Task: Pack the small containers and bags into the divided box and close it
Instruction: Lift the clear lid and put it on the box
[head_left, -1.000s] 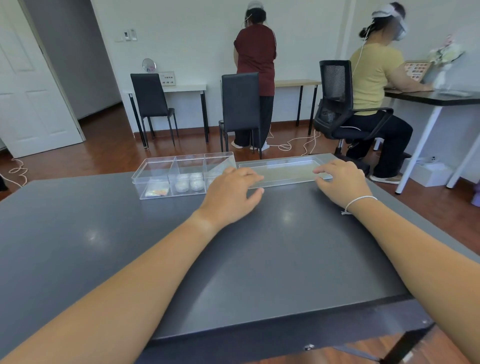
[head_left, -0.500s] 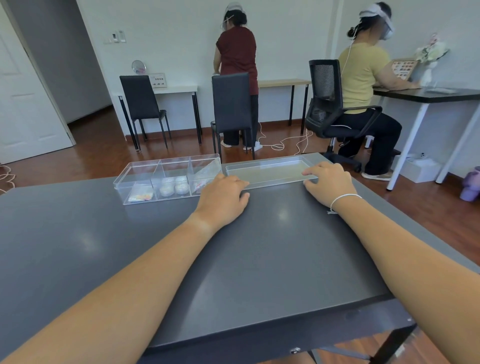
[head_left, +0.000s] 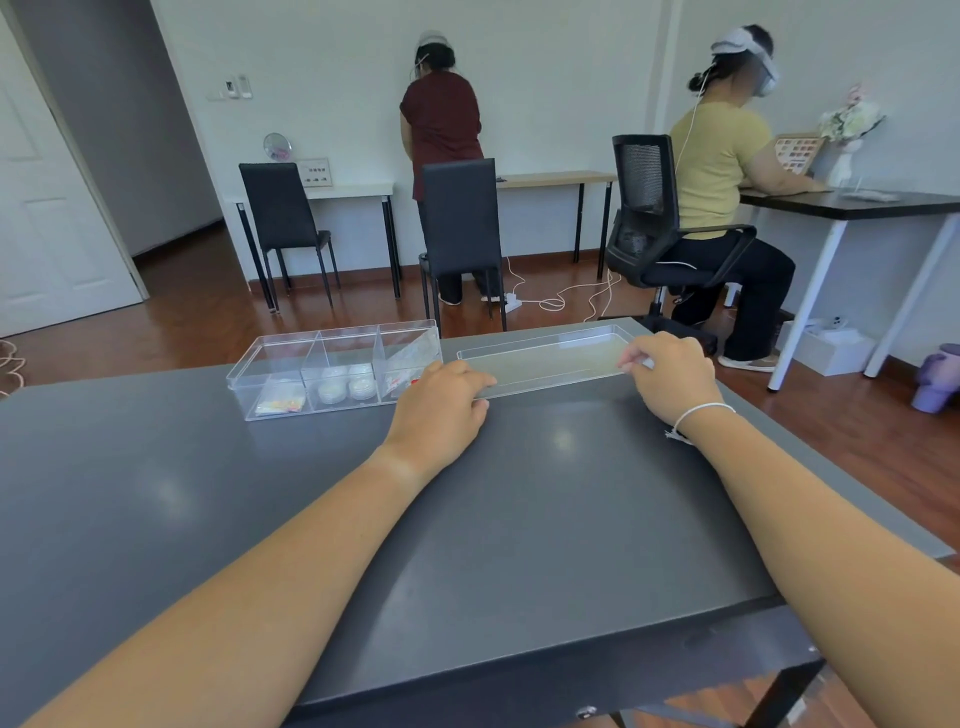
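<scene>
Hands at either end of clear lid (head_left: 545, 358), which lies flat on dark table (head_left: 519, 509) just right of divided box (head_left: 332, 369). Left hand (head_left: 441, 410): fingers curled over lid's near left corner, touching it. Right hand (head_left: 670, 376): fingertips pinching lid's right edge (white bracelet (head_left: 701, 415) at wrist). Box open; small bag (head_left: 280, 402) left compartment, round containers (head_left: 345, 389) middle, another bag (head_left: 410, 358) right.

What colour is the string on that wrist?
White. The wrist string shows best in the head view.
</scene>
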